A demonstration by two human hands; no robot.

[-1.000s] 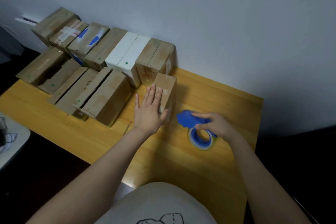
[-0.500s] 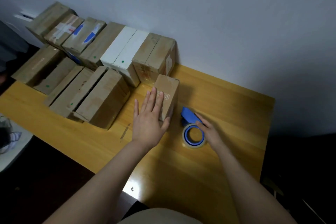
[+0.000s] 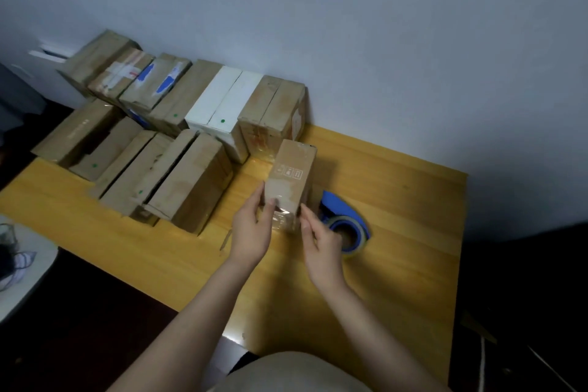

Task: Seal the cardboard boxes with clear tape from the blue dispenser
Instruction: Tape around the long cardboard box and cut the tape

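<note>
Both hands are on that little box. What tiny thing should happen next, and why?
Probably press the shiny tape flat over the near end of the small box. The left hand and right hand both hold that end, and the blue dispenser lies on the table beside it.

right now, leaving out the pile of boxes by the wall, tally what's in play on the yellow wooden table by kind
small brown cardboard box: 1
blue tape dispenser: 1
bare hands at the box: 2, left hand and right hand
total: 4
</note>
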